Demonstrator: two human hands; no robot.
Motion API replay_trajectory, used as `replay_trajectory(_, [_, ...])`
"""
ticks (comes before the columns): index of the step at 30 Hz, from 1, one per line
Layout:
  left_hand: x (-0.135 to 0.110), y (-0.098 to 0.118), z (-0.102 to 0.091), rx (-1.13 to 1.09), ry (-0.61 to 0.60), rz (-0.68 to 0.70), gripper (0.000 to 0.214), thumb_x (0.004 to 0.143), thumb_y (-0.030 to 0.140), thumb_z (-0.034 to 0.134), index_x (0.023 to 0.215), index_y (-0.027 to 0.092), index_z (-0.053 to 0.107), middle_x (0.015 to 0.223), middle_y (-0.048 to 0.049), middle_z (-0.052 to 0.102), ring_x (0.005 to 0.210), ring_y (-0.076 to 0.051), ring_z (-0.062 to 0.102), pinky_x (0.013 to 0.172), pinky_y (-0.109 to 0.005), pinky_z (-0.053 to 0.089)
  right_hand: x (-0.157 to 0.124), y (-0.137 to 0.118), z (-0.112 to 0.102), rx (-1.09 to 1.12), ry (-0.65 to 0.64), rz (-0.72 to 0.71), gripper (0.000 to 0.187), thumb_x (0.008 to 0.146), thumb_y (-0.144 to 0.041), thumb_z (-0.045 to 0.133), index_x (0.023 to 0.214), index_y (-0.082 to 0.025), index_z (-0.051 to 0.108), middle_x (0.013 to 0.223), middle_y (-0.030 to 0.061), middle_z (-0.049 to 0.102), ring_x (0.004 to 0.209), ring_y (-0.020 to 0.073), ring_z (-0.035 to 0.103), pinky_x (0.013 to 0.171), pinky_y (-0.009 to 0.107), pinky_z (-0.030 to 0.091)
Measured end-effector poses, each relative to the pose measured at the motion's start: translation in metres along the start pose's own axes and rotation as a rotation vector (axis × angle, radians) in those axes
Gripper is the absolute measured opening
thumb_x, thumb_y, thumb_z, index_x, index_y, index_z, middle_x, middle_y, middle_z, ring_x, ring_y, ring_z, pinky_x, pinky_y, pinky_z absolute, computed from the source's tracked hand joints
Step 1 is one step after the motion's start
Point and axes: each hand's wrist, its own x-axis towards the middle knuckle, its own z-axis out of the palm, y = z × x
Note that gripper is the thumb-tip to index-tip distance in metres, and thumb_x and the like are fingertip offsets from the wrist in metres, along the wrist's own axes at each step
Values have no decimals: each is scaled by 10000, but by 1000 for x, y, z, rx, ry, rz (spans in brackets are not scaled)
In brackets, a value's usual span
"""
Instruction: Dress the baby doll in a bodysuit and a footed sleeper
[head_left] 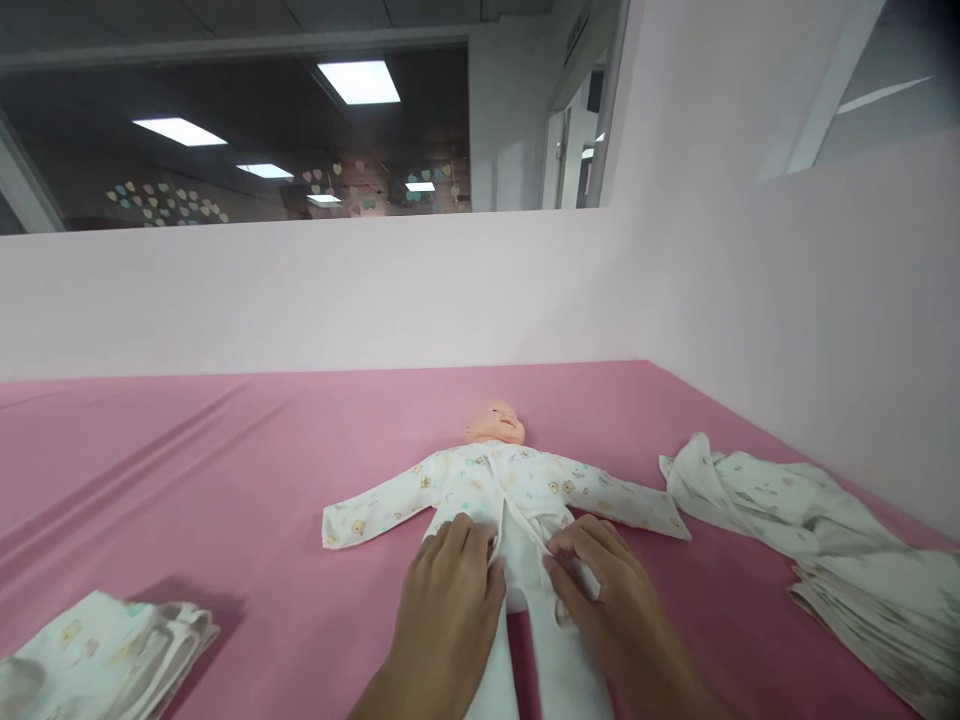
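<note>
The white printed top (472, 475) is on the doll (496, 424), which lies on its back at the middle of the pink cover (225, 470), head away from the wearer, sleeves spread to either side. The top's front is parted below the chest, showing plain white cloth beneath; white legs (555, 645) run toward the viewer. The right hand (611, 590) pinches fabric at the front edge between thumb and forefinger. The left hand (450, 590) lies at the opposite edge with fingers curled and thumb alongside; whether its fingertips close on the cloth cannot be told. The step in hand is judged to be arranging or closing the front of the clothing. The next move would appear to call for bringing both edges level and overlapping them without bunching; no fastener can be made out. Near the left hand's side lies a folded printed cloth (97, 650); on the other side, a loose cloth (780, 495) adjoins a folded stack (885, 640). Markings: small bear-like prints on the top, no legible brand or label. Beyond, heart-shaped decorations (165, 205) show in the window; a dark plate (577, 30) above the doorway is unreadable.
</note>
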Motion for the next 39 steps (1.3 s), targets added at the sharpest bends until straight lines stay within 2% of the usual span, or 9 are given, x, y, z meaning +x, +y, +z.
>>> replay_trajectory(4, [3, -1, 3, 18, 69, 25, 210, 851, 90, 395, 804, 219, 554, 783, -16, 605, 735, -201, 568, 633, -312, 399, 3, -9, -3, 209, -15, 92, 161, 878, -308, 448, 745, -233, 500, 841, 30, 606, 809, 212, 587, 745, 363, 481])
replay_trajectory(8, [5, -1, 4, 12, 188, 49, 163, 848, 110, 430, 791, 216, 539, 726, 4, 587, 675, -180, 569, 602, -297, 410, 6, -17, -4, 323, 18, 157, 131, 861, -325, 482, 774, -236, 523, 1091, 36, 626, 1039, 217, 582, 858, 336, 480])
replay_trajectory(10, [5, -1, 6, 22, 285, 83, 149, 867, 132, 437, 796, 214, 539, 712, 6, 582, 653, -173, 566, 588, -291, 412, 5, -21, -4, 351, 22, 180, 124, 870, -336, 476, 817, -246, 541, 1149, 30, 619, 1057, 206, 578, 870, 325, 478])
replay_trajectory(13, [5, -2, 9, 53, 389, 154, 157, 905, 154, 421, 837, 211, 550, 704, 6, 588, 633, -163, 565, 568, -281, 416, 3, -26, -2, 378, 13, 208, 141, 883, -361, 466, 849, -255, 552, 1122, 30, 642, 967, 197, 609, 826, 315, 493])
replay_trajectory(18, [5, -3, 13, 125, 421, 248, 176, 928, 131, 396, 931, 199, 558, 720, 2, 607, 619, -153, 564, 545, -269, 433, 0, -25, 6, 336, 74, 223, 177, 859, -397, 499, 843, -248, 594, 982, 50, 682, 910, 221, 636, 786, 330, 513])
replay_trajectory(22, [4, -3, 16, 193, 495, 370, 191, 921, 79, 394, 966, 172, 555, 766, -17, 634, 639, -152, 580, 557, -269, 452, -1, -25, 9, 332, 96, 181, 175, 856, -389, 518, 879, -242, 609, 1000, 57, 688, 934, 220, 646, 799, 328, 523])
replay_trajectory(29, [0, -2, 23, 137, 464, 374, 192, 879, 46, 459, 1005, 153, 556, 768, -35, 617, 645, -177, 568, 560, -297, 442, -1, -36, 9, 382, 82, 184, 218, 872, -419, 518, 823, -238, 629, 859, 40, 684, 836, 193, 655, 749, 294, 539])
replay_trajectory(35, [-1, -2, 26, 132, 447, 383, 193, 860, 25, 465, 983, 153, 542, 760, -42, 598, 643, -180, 542, 552, -288, 398, -7, -31, 17, 483, 38, 106, 181, 902, -339, 501, 906, -233, 647, 1151, 72, 668, 971, 188, 660, 813, 286, 567])
replay_trajectory(39, [-1, -3, 28, 130, 446, 390, 192, 851, 18, 455, 963, 151, 538, 761, -49, 590, 653, -188, 534, 538, -285, 365, -14, -26, 21, 473, 29, 100, 225, 897, -322, 512, 1010, -246, 692, 1229, 78, 646, 1116, 218, 620, 901, 326, 556])
